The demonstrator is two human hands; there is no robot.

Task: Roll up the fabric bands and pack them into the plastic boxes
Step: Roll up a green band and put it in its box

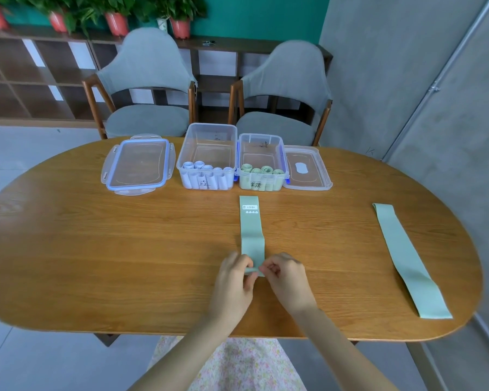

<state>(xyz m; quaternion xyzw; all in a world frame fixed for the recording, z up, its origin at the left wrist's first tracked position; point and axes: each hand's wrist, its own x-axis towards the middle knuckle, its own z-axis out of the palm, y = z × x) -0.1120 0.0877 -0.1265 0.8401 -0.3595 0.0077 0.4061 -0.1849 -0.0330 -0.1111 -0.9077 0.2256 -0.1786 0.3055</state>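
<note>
A pale green fabric band [251, 230] lies flat on the wooden table [124, 249], running away from me, its label at the far end. My left hand [235, 280] and my right hand [287, 277] pinch its near end, which is folded over into a small roll. A second green band [404, 258] lies flat at the right. Behind stand two open plastic boxes: the larger box [206, 156] holds several white rolls, the smaller box [261, 162] holds several green rolls.
A blue-rimmed lid [137, 165] lies left of the boxes, and another lid [307, 167] lies to their right. Two grey chairs [147, 88] stand behind the table. A wall is close on the right.
</note>
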